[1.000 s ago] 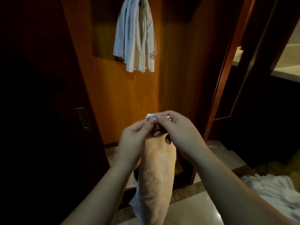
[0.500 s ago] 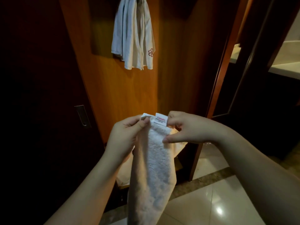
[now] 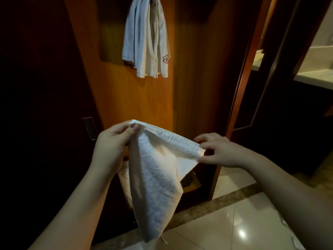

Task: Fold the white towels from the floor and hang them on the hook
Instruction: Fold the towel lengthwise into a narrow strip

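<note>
I hold a white terry towel point(image 3: 158, 179) up in front of me by its top hem. My left hand point(image 3: 113, 143) pinches the hem's left corner between thumb and fingers. My right hand point(image 3: 218, 152) pinches the right corner, so the hem is stretched between both hands and the rest hangs down to a point. Higher on the wooden panel, several white towels point(image 3: 146, 38) hang in a bunch, one with a small flower emblem. The hook itself is hidden by them.
A wooden wall panel point(image 3: 189, 78) stands straight ahead, with a dark door and its recessed handle point(image 3: 89, 128) at the left. An open doorway with a counter point(image 3: 313, 78) lies to the right. Glossy floor tiles point(image 3: 225, 228) spread below.
My hands have moved apart along the hem, spreading the towel's top edge wide. The small label that stood up between my fingers is no longer visible.
</note>
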A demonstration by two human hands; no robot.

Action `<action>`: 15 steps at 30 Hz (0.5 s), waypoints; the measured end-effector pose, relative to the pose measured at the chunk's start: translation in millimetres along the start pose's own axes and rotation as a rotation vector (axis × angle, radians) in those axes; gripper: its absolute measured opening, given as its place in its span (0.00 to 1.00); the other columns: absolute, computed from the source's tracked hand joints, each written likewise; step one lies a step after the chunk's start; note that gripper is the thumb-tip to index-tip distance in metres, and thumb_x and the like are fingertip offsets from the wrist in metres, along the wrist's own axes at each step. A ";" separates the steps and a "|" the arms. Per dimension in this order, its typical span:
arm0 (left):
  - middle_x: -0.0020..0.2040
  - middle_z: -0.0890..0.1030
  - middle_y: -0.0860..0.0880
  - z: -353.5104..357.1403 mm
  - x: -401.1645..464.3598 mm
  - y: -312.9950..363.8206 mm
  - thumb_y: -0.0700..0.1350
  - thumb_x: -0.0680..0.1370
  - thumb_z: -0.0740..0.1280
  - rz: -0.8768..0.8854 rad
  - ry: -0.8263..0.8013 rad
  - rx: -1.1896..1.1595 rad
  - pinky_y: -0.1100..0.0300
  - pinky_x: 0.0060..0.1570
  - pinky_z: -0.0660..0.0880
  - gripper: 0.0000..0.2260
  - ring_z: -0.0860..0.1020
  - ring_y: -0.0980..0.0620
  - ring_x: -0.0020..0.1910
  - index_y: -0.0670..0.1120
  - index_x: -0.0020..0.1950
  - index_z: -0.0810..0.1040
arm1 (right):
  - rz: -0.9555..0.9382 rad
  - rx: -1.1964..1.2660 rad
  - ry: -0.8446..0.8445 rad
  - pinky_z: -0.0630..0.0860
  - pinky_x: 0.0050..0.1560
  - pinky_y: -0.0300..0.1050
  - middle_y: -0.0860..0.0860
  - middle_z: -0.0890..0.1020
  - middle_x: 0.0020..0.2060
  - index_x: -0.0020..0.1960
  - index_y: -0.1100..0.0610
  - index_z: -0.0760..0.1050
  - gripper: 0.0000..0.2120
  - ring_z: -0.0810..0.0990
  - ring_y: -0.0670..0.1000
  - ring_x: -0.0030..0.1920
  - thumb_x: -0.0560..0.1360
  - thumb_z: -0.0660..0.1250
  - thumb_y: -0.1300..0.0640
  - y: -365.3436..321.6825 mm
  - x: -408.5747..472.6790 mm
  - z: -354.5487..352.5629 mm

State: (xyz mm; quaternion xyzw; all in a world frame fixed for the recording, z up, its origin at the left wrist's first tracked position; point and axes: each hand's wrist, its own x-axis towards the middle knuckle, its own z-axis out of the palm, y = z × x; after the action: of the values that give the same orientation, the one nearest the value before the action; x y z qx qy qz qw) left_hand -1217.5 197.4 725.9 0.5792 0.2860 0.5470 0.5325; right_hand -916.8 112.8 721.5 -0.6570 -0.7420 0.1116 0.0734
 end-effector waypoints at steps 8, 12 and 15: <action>0.52 0.87 0.49 -9.4 -0.8 -11.4 0.58 0.68 0.76 -0.037 0.078 0.002 0.57 0.48 0.79 0.15 0.85 0.50 0.53 0.54 0.50 0.88 | 0.017 0.158 0.496 0.69 0.33 0.35 0.43 0.78 0.37 0.42 0.42 0.70 0.06 0.77 0.42 0.38 0.77 0.64 0.45 -13.8 -12.2 -13.1; 0.52 0.87 0.48 -4.1 -4.6 -13.1 0.57 0.69 0.76 -0.037 0.032 0.015 0.58 0.48 0.79 0.14 0.85 0.50 0.53 0.53 0.51 0.87 | 0.024 0.325 0.647 0.69 0.28 0.36 0.48 0.77 0.32 0.45 0.41 0.67 0.09 0.74 0.44 0.29 0.78 0.66 0.52 -14.3 -12.5 -5.1; 0.50 0.86 0.49 1.0 -6.5 -13.3 0.52 0.72 0.76 -0.041 0.022 0.020 0.57 0.49 0.80 0.07 0.84 0.50 0.52 0.53 0.48 0.87 | 0.025 0.434 0.736 0.71 0.30 0.34 0.49 0.79 0.36 0.49 0.35 0.64 0.14 0.76 0.40 0.31 0.80 0.65 0.53 -16.0 -12.4 -1.1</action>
State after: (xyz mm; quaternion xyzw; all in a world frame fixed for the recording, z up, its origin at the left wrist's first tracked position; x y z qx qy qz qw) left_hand -1214.8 194.7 711.5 0.5726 0.3091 0.5393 0.5345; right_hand -930.4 98.8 727.3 -0.6314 -0.6175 0.0240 0.4684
